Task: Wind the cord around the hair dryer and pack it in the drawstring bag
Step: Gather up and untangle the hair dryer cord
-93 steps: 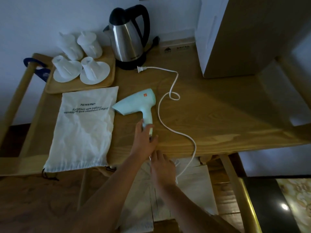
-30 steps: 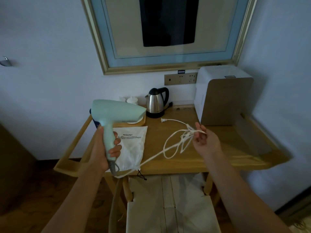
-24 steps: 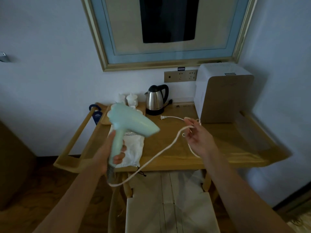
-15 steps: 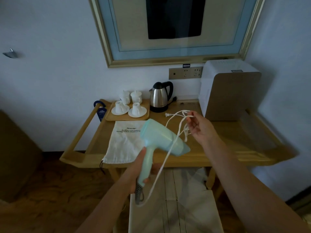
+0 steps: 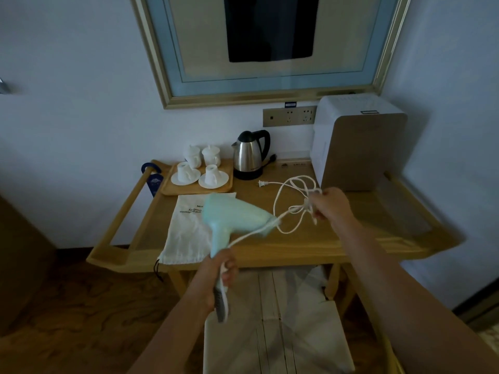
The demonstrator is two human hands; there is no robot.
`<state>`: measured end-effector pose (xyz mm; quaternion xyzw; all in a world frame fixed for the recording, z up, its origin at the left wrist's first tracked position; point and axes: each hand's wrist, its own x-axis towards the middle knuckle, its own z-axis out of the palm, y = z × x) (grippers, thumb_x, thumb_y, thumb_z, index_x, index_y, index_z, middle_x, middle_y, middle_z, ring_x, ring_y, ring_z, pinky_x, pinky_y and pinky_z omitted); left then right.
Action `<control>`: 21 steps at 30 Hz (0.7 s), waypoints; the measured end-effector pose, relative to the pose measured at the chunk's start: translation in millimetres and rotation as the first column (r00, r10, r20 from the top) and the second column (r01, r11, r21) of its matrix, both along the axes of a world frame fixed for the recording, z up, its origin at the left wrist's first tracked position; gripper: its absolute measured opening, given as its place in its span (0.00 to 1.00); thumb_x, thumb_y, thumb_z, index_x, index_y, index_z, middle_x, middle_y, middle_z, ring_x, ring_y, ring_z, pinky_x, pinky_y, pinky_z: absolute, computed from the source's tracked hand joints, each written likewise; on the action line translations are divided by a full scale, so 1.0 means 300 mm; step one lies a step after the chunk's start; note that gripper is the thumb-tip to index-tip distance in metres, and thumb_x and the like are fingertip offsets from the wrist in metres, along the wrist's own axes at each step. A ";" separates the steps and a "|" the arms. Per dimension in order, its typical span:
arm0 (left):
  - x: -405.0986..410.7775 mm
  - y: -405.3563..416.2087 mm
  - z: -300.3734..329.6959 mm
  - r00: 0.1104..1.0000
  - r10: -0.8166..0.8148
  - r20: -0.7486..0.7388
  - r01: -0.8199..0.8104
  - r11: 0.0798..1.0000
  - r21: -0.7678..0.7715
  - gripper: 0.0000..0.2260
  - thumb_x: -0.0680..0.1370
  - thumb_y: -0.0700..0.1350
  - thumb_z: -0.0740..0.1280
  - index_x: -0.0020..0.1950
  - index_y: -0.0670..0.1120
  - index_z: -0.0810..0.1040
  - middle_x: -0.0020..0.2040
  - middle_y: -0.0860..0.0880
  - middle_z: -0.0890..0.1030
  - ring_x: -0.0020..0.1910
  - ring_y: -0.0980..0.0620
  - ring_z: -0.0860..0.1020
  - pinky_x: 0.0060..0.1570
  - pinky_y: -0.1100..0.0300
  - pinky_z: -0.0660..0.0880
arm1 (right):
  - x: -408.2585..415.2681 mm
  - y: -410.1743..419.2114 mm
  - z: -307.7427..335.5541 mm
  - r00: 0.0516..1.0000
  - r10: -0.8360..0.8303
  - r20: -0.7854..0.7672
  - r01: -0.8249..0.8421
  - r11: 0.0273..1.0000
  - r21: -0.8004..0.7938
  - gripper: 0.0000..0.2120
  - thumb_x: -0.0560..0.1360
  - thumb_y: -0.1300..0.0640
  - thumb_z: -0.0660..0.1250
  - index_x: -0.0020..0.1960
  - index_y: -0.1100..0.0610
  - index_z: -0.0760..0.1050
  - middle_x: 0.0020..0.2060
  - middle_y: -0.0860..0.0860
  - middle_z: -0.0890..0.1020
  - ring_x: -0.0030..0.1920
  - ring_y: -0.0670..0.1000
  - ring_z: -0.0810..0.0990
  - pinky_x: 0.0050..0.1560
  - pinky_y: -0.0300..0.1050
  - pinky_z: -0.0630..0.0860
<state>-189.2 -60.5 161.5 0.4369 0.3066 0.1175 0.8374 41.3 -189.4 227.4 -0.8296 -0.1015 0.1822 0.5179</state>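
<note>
Nearest the camera, at 6 o'clock: a pale chair seat [image 5: 278, 333], tucked partly under the desk [image 5: 310, 247].

Left hand [image 5: 216, 276], at 7 o'clock, off the desk's front edge: fingers wrapped round the handle of the mint-green hair dryer [image 5: 235, 220], grey cord collar jutting below the fist. Dryer held in the air, barrel blurred and aimed toward 3 o'clock.

White cord [image 5: 252, 234]: one strand crosses the handle and runs up to the right hand [image 5: 328, 205] at 2 o'clock, which pinches a bunch of loose loops above the desk. Arm stretched forward, wrist raised. The two hands are well apart, joined only by the cord.

Plug [image 5: 261, 183], at 12 o'clock: lying on the desk, near the kettle.

Drawstring bag [image 5: 186, 236], at 10 o'clock: flat on the desk, mouth toward the front edge, unfilled as far as shows.

Far row: wooden tray [image 5: 172, 190] with white cups and saucers at 11 o'clock; steel kettle [image 5: 249, 153] at 12; white and tan appliance [image 5: 359, 141] at 1; wall sockets and framed picture beyond.

Progress, by judgement: winding barely begun, at most one pass over the handle; most of the cord is loose, and bagging is untouched.
</note>
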 end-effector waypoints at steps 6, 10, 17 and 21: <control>0.005 0.047 0.080 0.982 -0.013 0.186 0.043 0.987 -0.158 0.05 0.70 0.41 0.63 0.39 0.45 0.67 0.22 0.53 0.66 0.16 0.60 0.62 0.14 0.69 0.60 | -0.159 -0.006 -0.181 0.863 0.472 0.181 -0.406 0.861 -0.306 0.10 0.76 0.58 0.63 0.57 0.53 0.74 0.54 0.51 0.80 0.43 0.49 0.79 0.37 0.35 0.74; 0.027 0.025 0.114 0.966 -0.148 0.213 0.162 0.986 -0.048 0.09 0.72 0.40 0.65 0.36 0.45 0.65 0.22 0.53 0.66 0.16 0.60 0.62 0.15 0.69 0.61 | -0.308 0.046 -0.178 0.741 0.667 -0.084 -0.624 0.728 0.284 0.15 0.80 0.53 0.56 0.43 0.54 0.79 0.39 0.48 0.83 0.43 0.46 0.81 0.49 0.41 0.73; -0.043 0.023 0.124 0.906 -0.292 0.308 0.290 0.955 0.052 0.21 0.65 0.57 0.75 0.42 0.41 0.76 0.28 0.43 0.76 0.15 0.56 0.67 0.15 0.69 0.66 | -0.247 -0.006 -0.142 0.681 0.733 -0.014 -0.716 0.669 0.202 0.13 0.74 0.56 0.67 0.31 0.54 0.75 0.28 0.53 0.72 0.31 0.49 0.70 0.37 0.42 0.67; -0.086 0.041 0.174 0.915 -0.360 0.183 0.292 0.903 0.316 0.29 0.65 0.63 0.73 0.50 0.40 0.74 0.30 0.41 0.78 0.17 0.54 0.69 0.18 0.67 0.67 | -0.174 -0.027 -0.126 0.672 0.740 -0.023 -0.739 0.668 -0.088 0.08 0.70 0.52 0.72 0.37 0.45 0.73 0.28 0.40 0.81 0.34 0.37 0.79 0.41 0.30 0.74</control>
